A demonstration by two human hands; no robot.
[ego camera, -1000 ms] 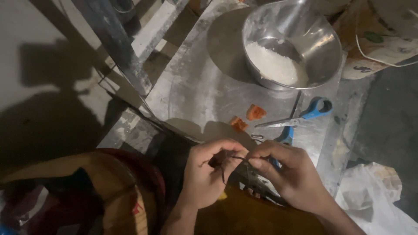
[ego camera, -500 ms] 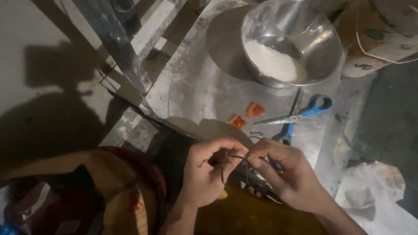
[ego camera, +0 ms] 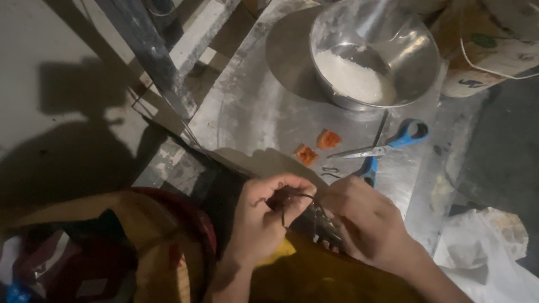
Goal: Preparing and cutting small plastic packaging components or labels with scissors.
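A thin dark loop, looks like a band or cord [ego camera: 296, 203], is being pinched between the two hands at the near edge of the metal table [ego camera: 247, 112], over a dim orange bag [ego camera: 314, 280]. The left hand [ego camera: 264, 221] is closed with fingertips nipped onto one side of it; the right hand [ego camera: 365, 224] is curled shut on the other side, though exactly what's under those fingers can't be made out. Risk-wise: the loop could be let slip or snapped if it's stretched too hard. The blue-handled scissors [ego camera: 387, 147] lie open just past the right knuckles, so a jerk forward could meet the blades. The steel bowl [ego camera: 375, 53] of white powder is well apart.
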